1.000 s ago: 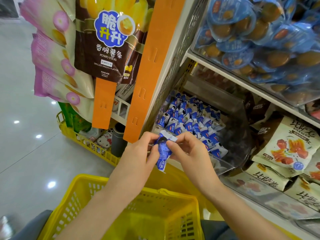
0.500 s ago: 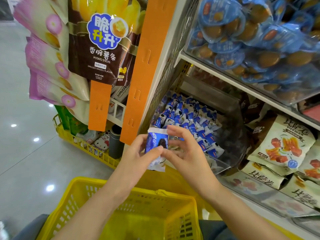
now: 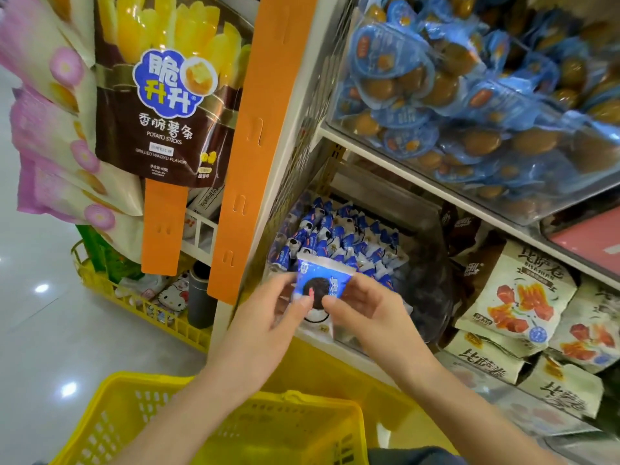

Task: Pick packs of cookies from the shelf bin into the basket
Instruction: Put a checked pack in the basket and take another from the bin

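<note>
A blue and white cookie pack [image 3: 323,285] with a dark cookie printed on it is held up, face toward me, in front of the shelf bin. My left hand [image 3: 268,317] pinches its left side and my right hand [image 3: 365,312] pinches its right side. Behind it the clear shelf bin [image 3: 432,263] holds several more blue cookie packs [image 3: 335,236]. The yellow basket [image 3: 110,407] sits below my forearms at the bottom of the view; its inside is mostly hidden by my arms.
An orange hanging strip [image 3: 258,139] and a brown potato-sticks bag [image 3: 164,105] hang left of the shelf. A bin of blue egg packs [image 3: 469,95] sits above. White snack bags [image 3: 523,297] lie to the right. A yellow rack [image 3: 141,307] stands on the floor.
The pack was turned from a twisted, edge-on hold to flat and face toward me, and raised slightly. Both hands stayed on it.
</note>
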Demonstrator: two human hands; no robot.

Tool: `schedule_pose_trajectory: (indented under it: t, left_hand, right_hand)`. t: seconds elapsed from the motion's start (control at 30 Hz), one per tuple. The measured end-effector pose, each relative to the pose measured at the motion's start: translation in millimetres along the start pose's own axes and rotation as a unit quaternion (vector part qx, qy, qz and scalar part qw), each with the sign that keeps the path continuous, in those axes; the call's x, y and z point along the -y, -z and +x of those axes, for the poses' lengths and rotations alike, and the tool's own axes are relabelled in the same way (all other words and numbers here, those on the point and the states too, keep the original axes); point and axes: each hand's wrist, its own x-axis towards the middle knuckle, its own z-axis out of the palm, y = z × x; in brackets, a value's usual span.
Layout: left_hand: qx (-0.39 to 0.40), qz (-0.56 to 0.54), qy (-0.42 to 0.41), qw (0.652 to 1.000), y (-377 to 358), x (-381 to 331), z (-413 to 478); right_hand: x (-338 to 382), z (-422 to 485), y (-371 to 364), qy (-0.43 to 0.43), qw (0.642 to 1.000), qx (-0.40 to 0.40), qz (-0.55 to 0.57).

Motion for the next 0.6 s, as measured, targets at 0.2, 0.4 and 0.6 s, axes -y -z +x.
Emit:
schedule_pose_trajectory:
  t: [0.2,0.4,0.6]
  left_hand:
    - [0.023,0.221,-0.12,0.968,-10,-6,37]
    - [0.055,0.374,-0.17,0.91,-16,16,53]
    - [0.048,0.363,-0.2,0.909,-9,27,51]
  right_hand:
    - [6,55,63,0.016,0.936,-0.228,-0.268]
    - [-21,110,93,-0.096,0.813,-0.165,-0.549]
    - [-49,127,90,-0.194,0.77,-0.124,-0.595]
